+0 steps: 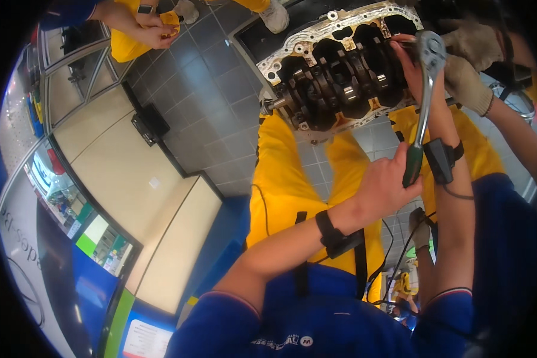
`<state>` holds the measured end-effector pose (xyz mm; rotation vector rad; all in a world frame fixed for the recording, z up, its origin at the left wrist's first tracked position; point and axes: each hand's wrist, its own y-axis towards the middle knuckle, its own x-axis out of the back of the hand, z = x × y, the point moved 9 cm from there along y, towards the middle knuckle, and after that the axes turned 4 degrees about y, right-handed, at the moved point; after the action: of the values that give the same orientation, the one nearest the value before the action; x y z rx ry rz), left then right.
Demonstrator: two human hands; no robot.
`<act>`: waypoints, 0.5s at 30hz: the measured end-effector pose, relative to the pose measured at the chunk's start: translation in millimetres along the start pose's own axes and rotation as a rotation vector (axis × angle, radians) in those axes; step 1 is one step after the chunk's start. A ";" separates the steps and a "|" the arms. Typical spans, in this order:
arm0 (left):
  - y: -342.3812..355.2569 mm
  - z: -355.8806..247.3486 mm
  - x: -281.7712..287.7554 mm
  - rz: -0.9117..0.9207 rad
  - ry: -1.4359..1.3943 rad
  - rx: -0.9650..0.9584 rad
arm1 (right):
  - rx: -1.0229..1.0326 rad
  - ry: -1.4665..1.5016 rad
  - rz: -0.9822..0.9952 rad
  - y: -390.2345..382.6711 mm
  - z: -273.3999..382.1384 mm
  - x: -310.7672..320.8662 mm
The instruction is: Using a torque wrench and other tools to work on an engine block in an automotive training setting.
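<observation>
Two bare hands work one ratchet wrench (pixel 424 107) over an upturned engine block (pixel 334 65) with its crankshaft exposed: the left hand (pixel 383 186) is clamped around the dark grip at the lower end, the right hand (pixel 409 62) presses on the chromed head, fingers closed about it. This looks like turning a bearing-cap bolt; the next stroke needs the head kept square. A co-worker's gloved hands (pixel 468 65) steady the block's right side. A white label sheet (pixel 144 340) lies lower left.
</observation>
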<state>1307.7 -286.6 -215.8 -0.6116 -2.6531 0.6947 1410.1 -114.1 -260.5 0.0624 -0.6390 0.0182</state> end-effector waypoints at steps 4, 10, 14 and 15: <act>-20.4 -12.8 9.6 0.001 0.112 -0.238 | -0.125 0.070 -0.076 -14.7 8.2 35.0; -88.4 -0.6 31.5 0.194 0.152 -0.317 | -0.356 0.296 -0.173 -86.2 56.4 23.5; -119.6 45.5 65.2 0.309 0.257 -0.205 | -0.406 0.331 -0.147 -125.1 61.5 -23.3; -125.2 57.3 76.6 0.326 0.315 -0.168 | -0.433 0.321 -0.149 -133.3 62.9 -37.5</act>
<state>1178.8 -370.4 -181.9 -1.1184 -2.3552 0.4150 1347.5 -251.1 -239.6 -0.3061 -0.3060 -0.2492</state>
